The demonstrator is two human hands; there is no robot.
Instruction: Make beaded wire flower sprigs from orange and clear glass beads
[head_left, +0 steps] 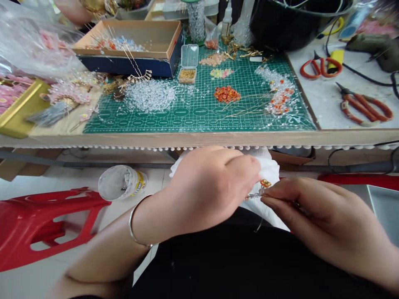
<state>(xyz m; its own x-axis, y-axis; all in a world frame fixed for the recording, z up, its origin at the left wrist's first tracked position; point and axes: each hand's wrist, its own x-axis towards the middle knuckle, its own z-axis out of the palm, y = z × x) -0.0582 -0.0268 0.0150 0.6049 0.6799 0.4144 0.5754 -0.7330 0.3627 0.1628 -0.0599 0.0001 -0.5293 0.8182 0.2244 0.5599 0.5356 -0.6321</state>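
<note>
My left hand [212,187] is curled over a crumpled white tissue [268,170], holding it from above. My right hand [311,211] comes in from the right, and its fingertips pinch a small beaded wire piece [257,194] with an orange bead [265,183] on it. The piece sits against the tissue, right between my two hands, and part of it is hidden by my fingers. A thin gold wire end [258,226] hangs below the tissue. A thin silver bangle [133,226] circles my left wrist.
A green cutting mat [199,120] on the table ahead holds heaps of clear beads [149,95] and orange beads [227,94]. Orange-handled scissors [321,67] and pliers [364,108] lie to the right. A red plastic stool [46,220] and a plastic tub [121,182] stand on the floor at left.
</note>
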